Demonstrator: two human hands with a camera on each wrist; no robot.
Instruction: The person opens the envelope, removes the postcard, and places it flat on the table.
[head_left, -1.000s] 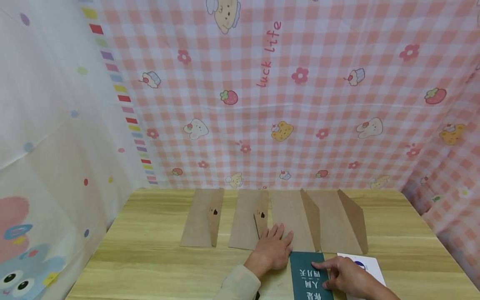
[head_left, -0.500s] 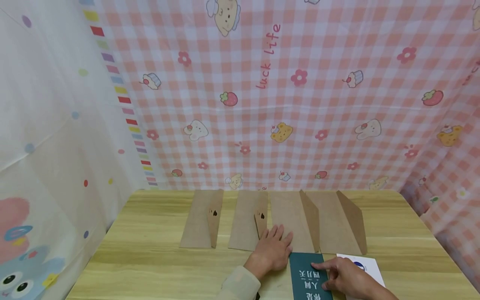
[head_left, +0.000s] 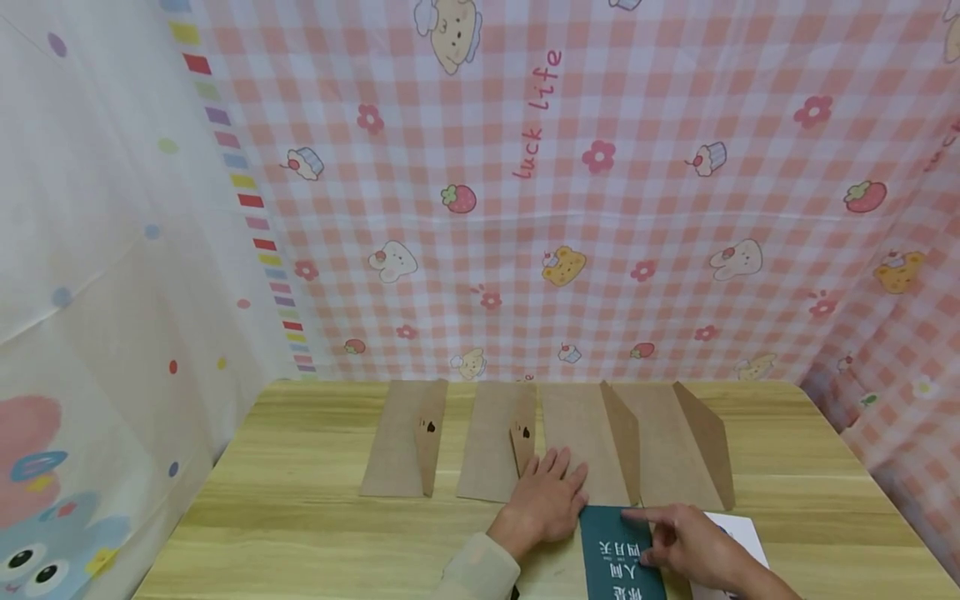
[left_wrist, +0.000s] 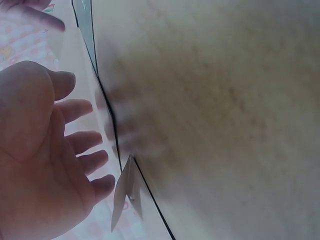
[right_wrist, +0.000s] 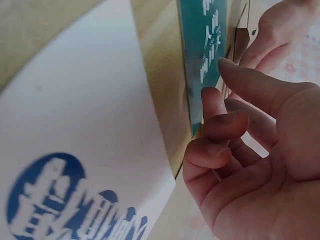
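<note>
My left hand lies flat, fingers spread, across the near ends of two kraft envelopes, the second and the third from the left. Right beside its thumb is a dark green card with white characters, upside down from here. Over that card's right side is my right hand, index finger stretched toward the far edge and thumb low. In the right wrist view its other fingers are curled, with nothing inside them. A white card with blue print lies beneath and beyond this hand, which partly hides it.
Two more kraft envelopes flank the middle pair: the leftmost with its flap folded over, the rightmost with its flap spread. All lie in a row along the back of the wooden table. A checked cloth hangs behind.
My right hand has shifted slightly away from me, its index fingertip now nearer the green card's far edge, covering more of the white card. The left hand has stayed put.
</note>
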